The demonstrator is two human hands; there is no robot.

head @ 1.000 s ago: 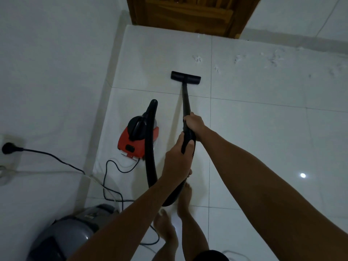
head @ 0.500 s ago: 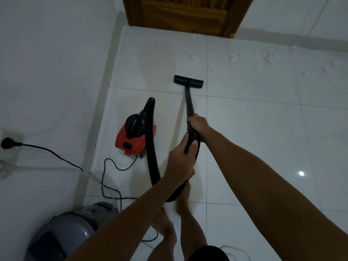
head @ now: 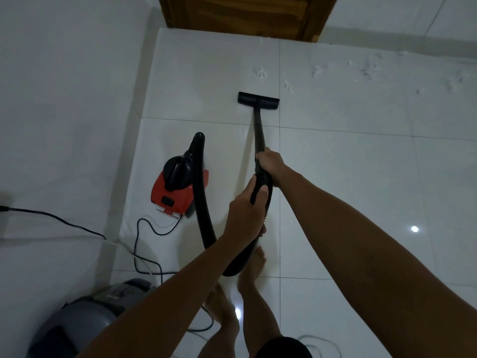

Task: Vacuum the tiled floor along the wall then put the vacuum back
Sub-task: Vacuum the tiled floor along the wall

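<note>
my glossy white tiled floor (head: 335, 177), thin dark grout lines | red-and-black canister vacuum (head: 178, 187) | black wand with flat black floor head (head: 258, 100) | black ribbed hose (head: 201, 202) | brown wooden door (head: 247, 14) | grey rounded appliance (head: 85, 316) | black cord (head: 144, 244)

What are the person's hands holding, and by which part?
Both hold the vacuum wand: the right hand grips its lower tube end, the left hand the ribbed hose cuff just behind.

— Can we read anything here, any brand or number?

— No, we find nothing legible. The red vacuum (head: 178, 191) has a dark patch on its body, too small and dim to make out. The grey appliance (head: 85, 316) by the wall shows a faint mark we cannot decipher.
</note>
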